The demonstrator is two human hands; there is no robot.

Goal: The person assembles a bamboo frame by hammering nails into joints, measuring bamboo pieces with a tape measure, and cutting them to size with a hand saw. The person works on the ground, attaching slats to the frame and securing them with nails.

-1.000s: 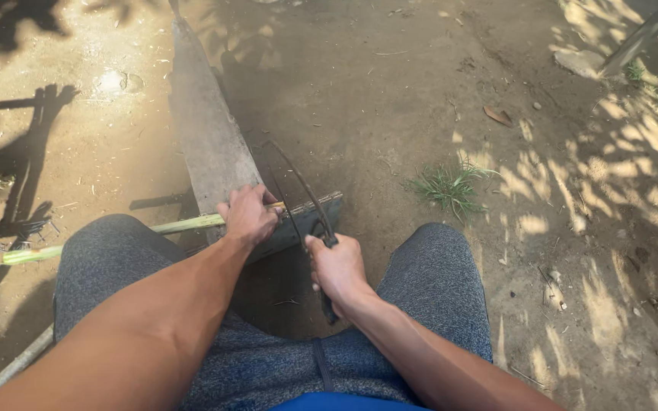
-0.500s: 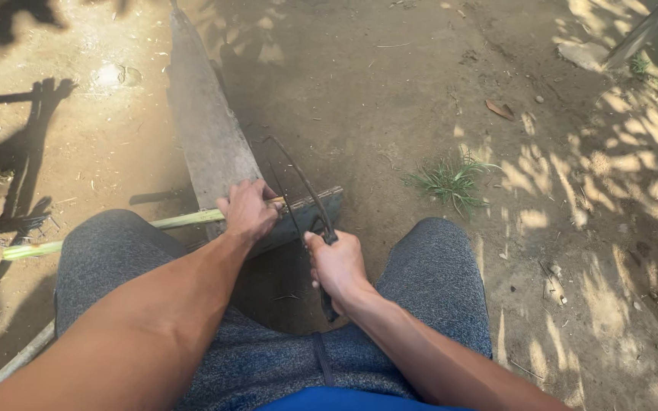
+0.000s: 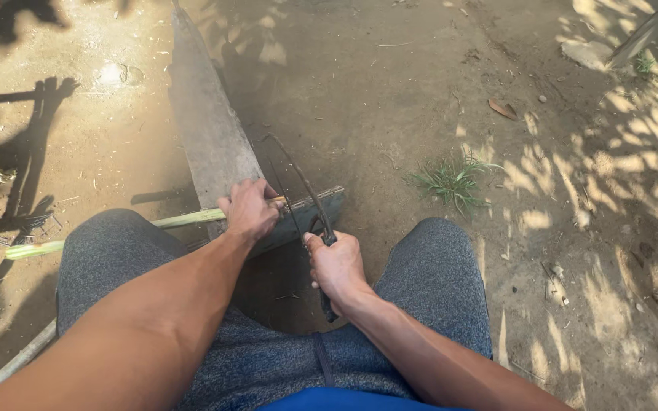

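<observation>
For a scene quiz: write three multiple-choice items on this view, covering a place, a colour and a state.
1. Where does the green stalk lie?
A. across the wooden plank
B. in the grass tuft
C. on the right knee

2. What colour are the trousers?
A. red
B. grey
C. white

3. What is the right hand doing?
A. resting open
B. pointing away
C. gripping the hacksaw

Answers: A, the left hand presses it on the plank; B, both knees show grey cloth; C, fingers close around the saw's handle.
</observation>
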